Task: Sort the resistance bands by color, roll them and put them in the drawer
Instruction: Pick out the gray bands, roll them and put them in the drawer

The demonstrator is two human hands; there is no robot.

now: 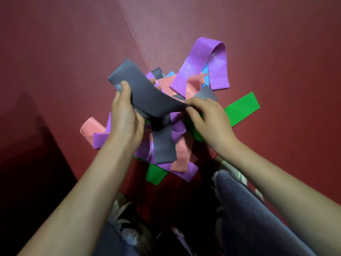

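Left hand [125, 115] and right hand [208, 117] each pinch an end of the floppy, stretchy grey band [147, 93]; grip its flat ends.

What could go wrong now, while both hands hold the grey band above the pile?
1. The flat grey rubber band, pinched by the left hand and right hand, hangs over the mixed heap; lifting it may drag a second grey band lying beneath.
2. The looped purple band overlaps the pink band, so colours may tangle while sorting.
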